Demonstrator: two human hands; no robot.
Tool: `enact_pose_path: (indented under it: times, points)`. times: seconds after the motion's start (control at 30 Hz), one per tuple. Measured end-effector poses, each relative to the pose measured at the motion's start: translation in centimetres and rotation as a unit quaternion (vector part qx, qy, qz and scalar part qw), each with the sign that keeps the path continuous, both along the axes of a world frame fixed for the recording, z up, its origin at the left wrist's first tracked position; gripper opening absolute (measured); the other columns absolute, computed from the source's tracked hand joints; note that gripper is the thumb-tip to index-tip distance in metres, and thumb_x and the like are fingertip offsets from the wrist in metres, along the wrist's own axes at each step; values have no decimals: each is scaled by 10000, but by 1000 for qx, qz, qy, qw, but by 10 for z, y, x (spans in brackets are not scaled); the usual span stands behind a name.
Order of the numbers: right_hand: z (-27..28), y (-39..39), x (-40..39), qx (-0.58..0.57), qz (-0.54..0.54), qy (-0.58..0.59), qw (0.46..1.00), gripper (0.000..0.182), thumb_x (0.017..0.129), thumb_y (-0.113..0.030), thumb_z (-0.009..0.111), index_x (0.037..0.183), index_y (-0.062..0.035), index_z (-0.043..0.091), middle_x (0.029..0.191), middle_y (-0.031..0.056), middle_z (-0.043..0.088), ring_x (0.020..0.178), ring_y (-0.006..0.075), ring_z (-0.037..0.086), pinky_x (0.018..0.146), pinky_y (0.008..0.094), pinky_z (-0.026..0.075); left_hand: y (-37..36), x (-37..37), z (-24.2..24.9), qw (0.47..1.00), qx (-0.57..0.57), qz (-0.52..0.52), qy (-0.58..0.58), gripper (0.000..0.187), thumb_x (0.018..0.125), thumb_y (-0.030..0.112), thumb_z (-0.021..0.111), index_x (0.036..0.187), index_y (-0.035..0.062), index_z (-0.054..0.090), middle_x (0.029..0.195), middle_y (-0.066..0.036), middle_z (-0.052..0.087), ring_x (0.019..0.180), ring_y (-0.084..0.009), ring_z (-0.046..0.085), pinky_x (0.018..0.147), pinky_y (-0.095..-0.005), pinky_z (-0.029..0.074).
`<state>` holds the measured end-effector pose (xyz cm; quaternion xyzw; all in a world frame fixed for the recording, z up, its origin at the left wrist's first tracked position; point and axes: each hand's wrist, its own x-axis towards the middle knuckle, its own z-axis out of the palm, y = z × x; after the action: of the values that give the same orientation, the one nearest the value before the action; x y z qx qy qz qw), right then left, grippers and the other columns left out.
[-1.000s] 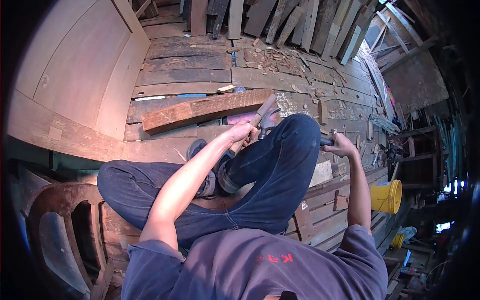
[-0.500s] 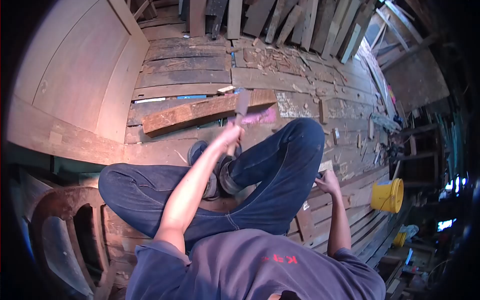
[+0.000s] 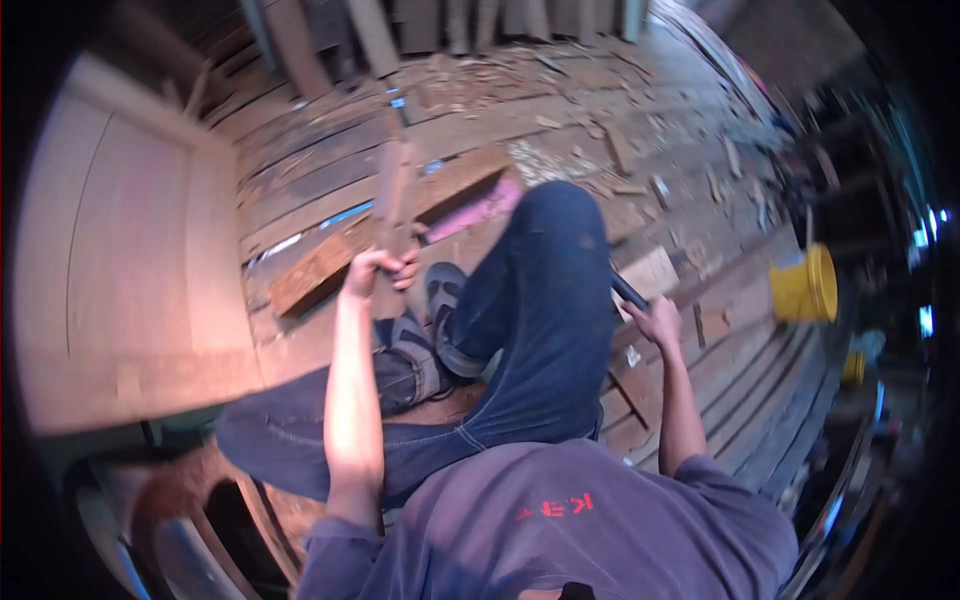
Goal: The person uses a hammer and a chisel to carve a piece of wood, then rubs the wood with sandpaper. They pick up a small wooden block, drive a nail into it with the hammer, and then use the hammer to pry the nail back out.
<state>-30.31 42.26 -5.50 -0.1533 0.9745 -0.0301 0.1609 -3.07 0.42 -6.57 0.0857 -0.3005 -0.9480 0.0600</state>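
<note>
Beam (image 3: 312,272) of brown wood lies obliquely on the plank floor (image 3: 290,180) and serves as the landmark. Left hand (image 3: 384,268), at the near side of the beam: fingers clamped around the lower part of a long wooden piece (image 3: 394,190), which points away from the body and crosses the beam in the view; contact between the two cannot be told. Right hand (image 3: 657,322), well apart to the right of the beam: fingers closed on a dark handle (image 3: 628,290), its far end hidden by the raised knee (image 3: 560,220). Pink patch (image 3: 470,214): along the beam's near right side. Panelled board (image 3: 140,240): left of the beam. Wood chips (image 3: 480,75): scattered beyond it. Yellow bucket (image 3: 803,285): far to its right.
</note>
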Motion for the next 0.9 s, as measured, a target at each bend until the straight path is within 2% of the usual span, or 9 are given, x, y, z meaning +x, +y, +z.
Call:
enact_pose_path:
  times: [0.03,0.13,0.2,0.23,0.3,0.4,0.57,0.63,0.9]
  points:
    - [-6,1,4,-7,-7,27,1000,639,736,-578,707,736,61,694,708,264,656,706,388,687,670,472,537,-2,-1,-2,1000,-17,-6,-4,648,689,79,577,1307,-23,414,805,-39,413,542,-116,390,476,-257,354]
    - [-12,-1,11,-13,-34,35,999,590,739,-567,721,792,21,724,766,259,674,756,398,688,708,474,536,-8,6,-4,999,-34,-6,4,608,809,215,607,1332,-21,403,789,-29,423,535,-106,397,472,-246,349]
    - [-11,-2,12,-19,-59,21,998,582,765,-565,706,767,17,722,748,246,678,748,395,691,700,466,541,-17,16,-3,1000,12,15,-7,597,891,338,585,1327,-26,403,811,-43,460,564,-117,432,474,-252,374]
    - [-13,-2,11,-21,-74,16,997,578,763,-562,711,763,17,721,745,247,677,745,396,691,700,465,541,-19,12,-7,979,-46,174,-92,619,916,417,564,1320,-21,400,857,-61,489,596,-130,452,482,-257,402]
    - [-15,10,8,-37,-98,13,994,577,758,-560,719,750,17,718,734,248,674,736,398,690,698,464,539,-22,21,-8,943,-111,285,-129,672,944,528,525,1319,-13,389,951,-96,526,651,-153,481,508,-268,453]
    - [-24,18,2,-62,-132,1,989,583,749,-563,729,721,19,713,709,250,667,720,400,688,690,464,535,-36,39,-4,967,-113,222,-50,720,947,596,488,1337,2,370,1070,-140,537,695,-181,496,545,-279,507]
    - [-41,29,-2,-55,-156,18,986,569,750,-573,724,710,-5,715,588,191,626,596,354,660,628,449,513,-30,43,-11,925,-157,343,-41,673,944,541,538,1377,63,345,1159,-180,509,818,-244,575,598,-297,576]
    - [-31,26,1,-68,-174,-2,982,582,743,-558,730,688,21,705,653,242,651,677,390,685,672,467,528,-33,45,-16,934,-132,331,-35,662,937,515,565,1386,82,343,1181,-186,506,890,-268,611,656,-323,600]
    - [-31,28,11,-78,-155,-20,985,577,737,-565,738,692,10,713,651,239,652,676,389,683,668,459,528,-32,49,-26,937,-115,327,-50,671,934,527,561,1386,82,342,1168,-183,511,887,-265,612,664,-329,597]
